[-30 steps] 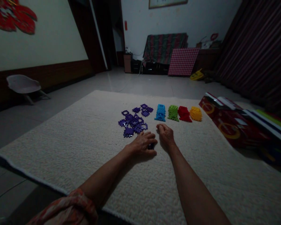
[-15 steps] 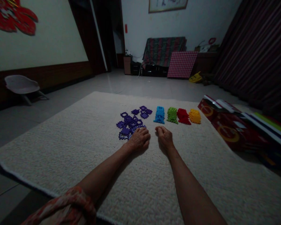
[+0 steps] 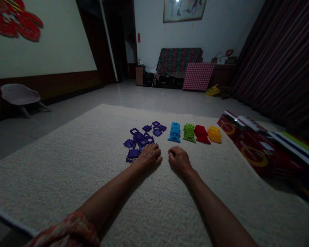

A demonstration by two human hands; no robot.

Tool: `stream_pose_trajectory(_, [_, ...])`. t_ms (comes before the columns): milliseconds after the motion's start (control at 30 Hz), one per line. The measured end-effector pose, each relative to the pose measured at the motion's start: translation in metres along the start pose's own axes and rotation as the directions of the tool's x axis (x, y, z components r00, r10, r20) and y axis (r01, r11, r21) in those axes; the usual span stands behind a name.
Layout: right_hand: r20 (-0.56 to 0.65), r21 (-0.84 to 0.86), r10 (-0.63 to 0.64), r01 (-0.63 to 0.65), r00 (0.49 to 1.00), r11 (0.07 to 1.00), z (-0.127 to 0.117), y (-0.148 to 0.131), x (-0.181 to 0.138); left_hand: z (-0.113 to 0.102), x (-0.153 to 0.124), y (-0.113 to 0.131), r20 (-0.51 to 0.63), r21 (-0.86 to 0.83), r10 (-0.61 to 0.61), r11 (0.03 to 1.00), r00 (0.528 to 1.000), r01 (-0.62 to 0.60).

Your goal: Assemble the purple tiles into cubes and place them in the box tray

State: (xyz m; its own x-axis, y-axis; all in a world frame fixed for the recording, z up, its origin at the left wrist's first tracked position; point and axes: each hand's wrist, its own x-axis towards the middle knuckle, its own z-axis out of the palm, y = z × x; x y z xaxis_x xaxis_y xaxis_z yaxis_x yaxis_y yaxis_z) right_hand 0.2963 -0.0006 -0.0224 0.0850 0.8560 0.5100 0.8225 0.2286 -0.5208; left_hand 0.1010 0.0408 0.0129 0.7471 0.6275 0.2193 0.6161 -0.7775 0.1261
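Note:
My left hand (image 3: 149, 154) lies palm down on the cream rug (image 3: 67, 178), its curled fingers on the near edge of a loose pile of purple plastic pieces (image 3: 140, 140). What its fingers hold is hidden. My right hand (image 3: 179, 160) rests just right of it as a loose fist on the rug, its contents hidden too. Behind the hands, small stacks stand in a row: blue (image 3: 175, 132), green (image 3: 190, 132), red (image 3: 202, 133) and yellow (image 3: 214, 134).
A red printed box (image 3: 249, 147) with coloured strips lies at the rug's right edge. A small pale chair (image 3: 19, 96) stands by the left wall. A covered sofa (image 3: 179, 61) and a checked board (image 3: 197, 76) are at the far wall.
My left hand has moved forward from the bare rug onto the near edge of the purple pile. The right hand has barely moved. The camera has tilted up slightly.

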Motion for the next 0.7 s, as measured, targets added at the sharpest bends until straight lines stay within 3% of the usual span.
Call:
stream_pose_trajectory(200, [-0.041, -0.052, 0.001, -0.003, 0.999, 0.999, -0.002, -0.002, 0.0, 0.008, 0.015, -0.006, 0.001, -0.069, -0.005, 0.998, 1.0, 0.005])
stream_pose_trajectory(467, [-0.028, 0.085, 0.026, -0.023, 0.999, 0.996, -0.005, -0.001, 0.002, -0.002, 0.033, -0.013, 0.059, -0.082, -0.023, 0.996, 0.998, 0.028])
stream_pose_trajectory(567, [-0.05, 0.165, 0.078, -0.069, 0.996, 0.984, -0.005, -0.001, 0.003, -0.006, 0.06, -0.021, 0.014, -0.062, -0.117, 0.991, 0.993, 0.118])
stream_pose_trajectory(700, [-0.039, 0.185, 0.115, -0.106, 0.993, 0.977, -0.004, -0.001, 0.001, -0.005, 0.115, -0.037, -0.025, -0.02, -0.269, 0.963, 0.963, 0.269])
